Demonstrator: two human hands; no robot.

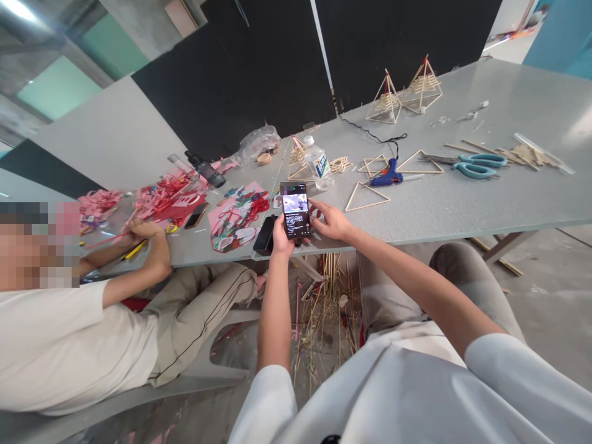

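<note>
Phone (296,211) gripped in left hand (282,237), at near edge of table (509,209). Fingers closed round its lower left side, mostly hidden behind; thumb in front. Screen lit, lettering too small to read. Right hand (333,221) at phone's opposite side: index finger stretched toward it, other fingers bent and partly out of sight; gripping or only touching, cannot tell. Just left, black object (265,235), partly covered by left hand; nature unclear.

Beyond phone: one bottle (319,166), upright, overlapping a stick tower (295,152). Two more towers (387,102) near far edge. Right of bottle, one blue glue gun (389,174), lying across stick frames; overlap too heavy for a sure count. Nearer, one stick triangle (367,198), in full view. Farther right, one pair of blue-handled scissors (481,165), then loose sticks (522,154), piled, not countable.

Widest room for moving: right of right forearm, between scissors and near edge. Leftward, tighter: tangled scraps (240,216), second phone (196,216) lying flat, red and pink strips (169,194). Co-worker (92,345) seated at left, cut off by picture edge; finger detail hard to make out. Below table, many floor sticks (328,302), partly under tabletop, uncounted.
</note>
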